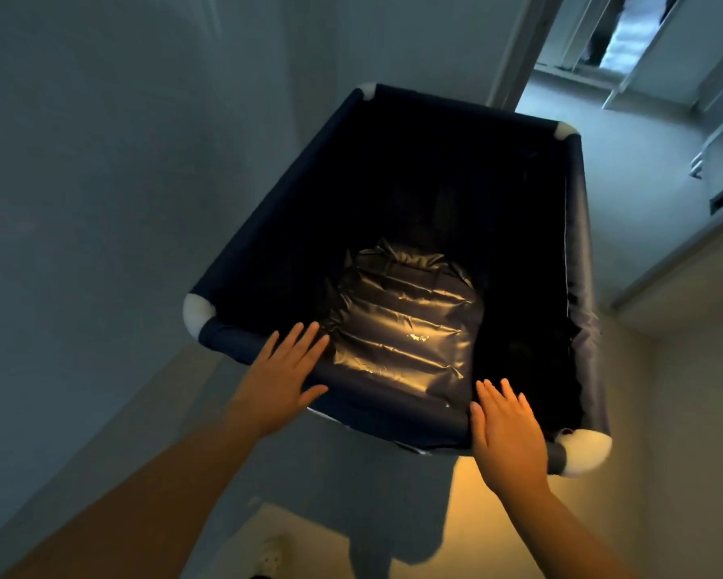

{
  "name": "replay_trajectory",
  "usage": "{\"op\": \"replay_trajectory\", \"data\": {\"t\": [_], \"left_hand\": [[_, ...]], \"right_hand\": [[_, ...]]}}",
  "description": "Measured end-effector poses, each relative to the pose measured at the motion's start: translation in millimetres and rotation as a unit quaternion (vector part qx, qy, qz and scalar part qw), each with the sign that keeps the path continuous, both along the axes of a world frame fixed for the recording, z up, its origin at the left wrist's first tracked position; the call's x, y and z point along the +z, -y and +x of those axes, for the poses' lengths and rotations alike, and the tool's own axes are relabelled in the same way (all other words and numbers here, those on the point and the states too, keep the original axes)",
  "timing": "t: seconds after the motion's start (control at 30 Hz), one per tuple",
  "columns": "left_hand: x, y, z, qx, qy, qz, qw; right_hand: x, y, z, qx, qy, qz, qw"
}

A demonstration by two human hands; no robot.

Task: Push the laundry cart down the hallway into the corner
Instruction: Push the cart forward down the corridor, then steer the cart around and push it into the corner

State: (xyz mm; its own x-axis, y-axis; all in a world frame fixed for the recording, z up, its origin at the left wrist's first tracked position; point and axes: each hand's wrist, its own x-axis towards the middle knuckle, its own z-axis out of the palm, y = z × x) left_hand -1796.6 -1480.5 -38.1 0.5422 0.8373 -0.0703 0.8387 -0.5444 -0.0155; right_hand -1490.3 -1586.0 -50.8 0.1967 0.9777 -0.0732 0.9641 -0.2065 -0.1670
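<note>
The laundry cart is a dark navy fabric bin on a frame with white corner joints, seen from above in the middle of the view. A shiny dark padded item lies at its bottom. My left hand lies flat over the near rim, fingers spread and pointing forward. My right hand is held the same way at the near rim, close to the near right corner. Neither hand curls around the rim bar. The cart's wheels are hidden.
A pale wall runs close along the cart's left side and behind its far left corner. An open doorway with light carpet lies far right. White cabinet fronts stand on the right. Carpeted floor runs beside the cart.
</note>
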Motion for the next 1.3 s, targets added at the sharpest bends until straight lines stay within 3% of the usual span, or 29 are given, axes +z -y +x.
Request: {"op": "replay_trajectory", "data": {"t": [0.1,0.33,0.57,0.97,1.3], "left_hand": [[-4.8,-11.7,-38.3,-0.040,-0.038,-0.030,0.998],[-18.7,-22.1,-88.7,-0.123,-0.065,-0.101,0.985],[-16.5,-36.6,-118.9,-0.047,0.002,-0.198,0.979],[-17.4,-51.8,-73.1,-0.051,0.076,-0.146,0.985],[-23.3,-6.7,18.5,0.007,0.075,-0.106,0.991]], "right_hand": [[2.8,7.3,-45.0,0.000,0.002,-0.009,1.000],[-0.1,-20.2,-182.2,0.137,-0.053,-0.041,0.988],[-5.5,-35.3,-225.5,0.126,-0.064,-0.033,0.989],[7.8,-64.4,-176.9,0.157,-0.038,0.032,0.986],[12.9,-48.3,-77.4,0.189,-0.005,-0.022,0.982]]}}
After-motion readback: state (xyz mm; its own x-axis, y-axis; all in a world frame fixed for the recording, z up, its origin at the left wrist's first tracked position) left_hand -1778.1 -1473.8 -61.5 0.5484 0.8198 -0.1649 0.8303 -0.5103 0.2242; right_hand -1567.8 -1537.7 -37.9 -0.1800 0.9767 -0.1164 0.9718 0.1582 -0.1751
